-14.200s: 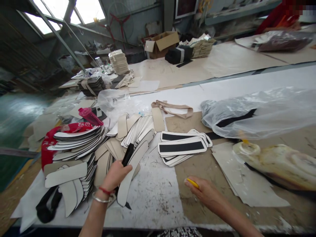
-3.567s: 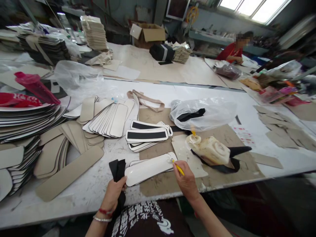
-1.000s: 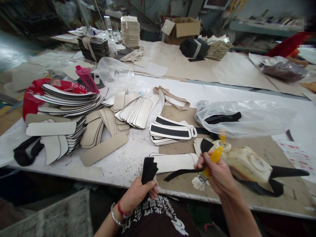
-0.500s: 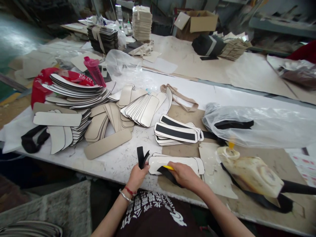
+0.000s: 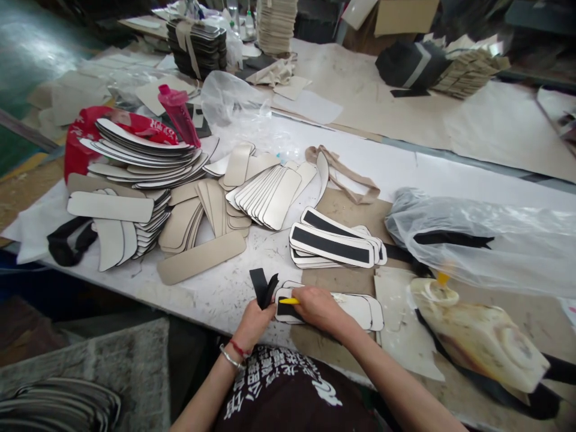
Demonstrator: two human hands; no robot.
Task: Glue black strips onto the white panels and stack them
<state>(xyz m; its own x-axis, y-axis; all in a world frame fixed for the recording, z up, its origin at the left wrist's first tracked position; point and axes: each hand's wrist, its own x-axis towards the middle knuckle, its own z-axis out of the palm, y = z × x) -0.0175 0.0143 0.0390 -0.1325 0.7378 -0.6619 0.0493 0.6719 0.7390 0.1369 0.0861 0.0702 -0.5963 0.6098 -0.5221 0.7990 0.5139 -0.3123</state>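
My left hand (image 5: pixel 254 324) is closed around black strips (image 5: pixel 262 287) whose ends stick up, just off the left end of a pale rounded panel (image 5: pixel 360 309). My right hand (image 5: pixel 319 309) rests over that panel, closed on a slim yellow-handled tool (image 5: pixel 288 301); its working end is hidden. One black strip piece (image 5: pixel 286 310) lies on the panel's left end, partly covered by my right fingers. More such panels sit beneath. Behind my right hand, a small pile of panels (image 5: pixel 333 245) carries black strips along their middles.
A stained plastic jug (image 5: pixel 483 339) with a yellow piece in its mouth lies at right, near a clear plastic bag (image 5: pixel 508 234). Fanned beige panels (image 5: pixel 265 195), a pink bottle (image 5: pixel 180 114) and a red bag (image 5: pixel 83 144) occupy the left and middle.
My right hand has moved left along the panel with the yellow tool. The black strip, earlier hanging off the near edge, now lies on the left end. The view has shifted slightly.
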